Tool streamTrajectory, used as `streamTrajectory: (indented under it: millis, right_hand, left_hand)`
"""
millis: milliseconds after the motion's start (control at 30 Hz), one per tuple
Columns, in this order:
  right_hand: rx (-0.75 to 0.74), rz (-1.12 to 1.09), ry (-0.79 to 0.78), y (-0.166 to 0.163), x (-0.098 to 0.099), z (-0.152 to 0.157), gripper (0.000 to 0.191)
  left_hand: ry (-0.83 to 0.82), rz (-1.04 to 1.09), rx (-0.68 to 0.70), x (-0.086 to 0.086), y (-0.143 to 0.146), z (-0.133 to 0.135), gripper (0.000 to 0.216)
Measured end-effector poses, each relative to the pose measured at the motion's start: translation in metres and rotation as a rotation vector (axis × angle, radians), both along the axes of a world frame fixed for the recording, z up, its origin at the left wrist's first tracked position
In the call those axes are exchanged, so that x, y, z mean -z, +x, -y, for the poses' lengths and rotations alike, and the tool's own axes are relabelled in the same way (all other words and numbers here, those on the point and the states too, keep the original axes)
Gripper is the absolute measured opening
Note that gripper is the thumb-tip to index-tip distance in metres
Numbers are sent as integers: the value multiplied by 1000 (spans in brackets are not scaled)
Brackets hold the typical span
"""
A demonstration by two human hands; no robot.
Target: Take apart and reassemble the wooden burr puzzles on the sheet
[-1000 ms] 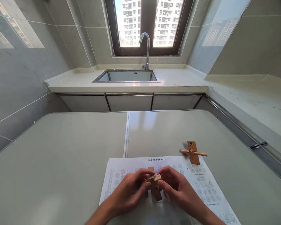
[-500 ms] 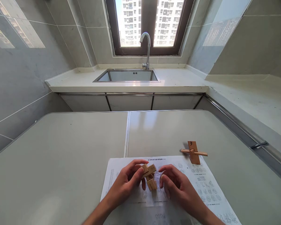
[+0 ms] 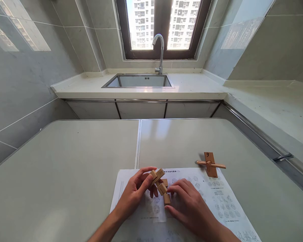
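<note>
My left hand (image 3: 135,192) pinches a small wooden puzzle piece (image 3: 157,176) just above a printed instruction sheet (image 3: 218,201) on the table. My right hand (image 3: 189,205) rests beside it, its fingertips closed on another wooden puzzle piece (image 3: 166,196) that lies on the sheet. The two pieces touch each other between my hands. A second wooden puzzle (image 3: 210,164), a flat block crossed by a thin rod, stands apart at the sheet's far right corner.
The grey table (image 3: 65,168) has a seam down its middle. Beyond it runs a white counter (image 3: 192,88) with a steel sink (image 3: 138,81) and tap (image 3: 159,50) under a window. A counter ledge (image 3: 272,111) lines the right side.
The wooden puzzle held between both hands has come apart. My left hand lifted one piece up and left, while my right hand lowered onto the other piece on the sheet.
</note>
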State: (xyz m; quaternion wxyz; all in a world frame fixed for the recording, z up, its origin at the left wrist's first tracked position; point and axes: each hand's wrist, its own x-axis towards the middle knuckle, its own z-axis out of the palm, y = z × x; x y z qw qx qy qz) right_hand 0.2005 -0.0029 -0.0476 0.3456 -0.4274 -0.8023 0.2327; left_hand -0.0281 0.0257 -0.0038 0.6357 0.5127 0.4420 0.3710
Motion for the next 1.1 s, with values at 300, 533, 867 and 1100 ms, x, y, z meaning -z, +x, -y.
streamTrajectory:
  millis: [300, 533, 867, 1100]
  right_hand:
    - [21, -69, -150, 1, -3, 0, 16]
    - [8, -350, -494, 7, -18, -3, 20]
    - [-146, -840, -902, 5, -23, -2, 44]
    - [-174, -857, -1040, 8, -12, -3, 69]
  left_hand:
    - [-5, 7, 7, -3, 2, 1, 46]
    - [-1, -7, 23, -2, 0, 1, 45]
    - [7, -57, 28, 1, -2, 2, 47]
    - [51, -88, 58, 4, 0, 4, 44]
